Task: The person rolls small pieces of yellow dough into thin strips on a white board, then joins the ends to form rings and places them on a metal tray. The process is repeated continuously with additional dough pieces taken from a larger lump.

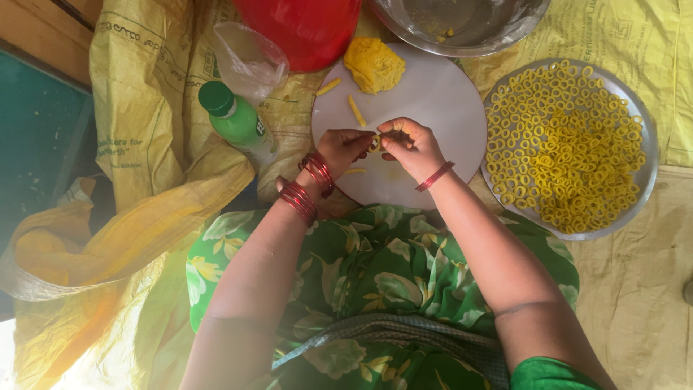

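Both hands meet over the near half of the round white board: the left hand and the right hand are closed to a pinch on 1 small strip of yellow dough, bent between the fingertips. The soft strip could tear or flatten if squeezed too hard, or its ends may not join. The dough lump sits at the board's far edge, with 2 loose strips just beside it, likely drying out. The tray of rings at the board's right edge is crowded, so fresh rings may stick together. The green bottle lies near the left elbow's sweep.
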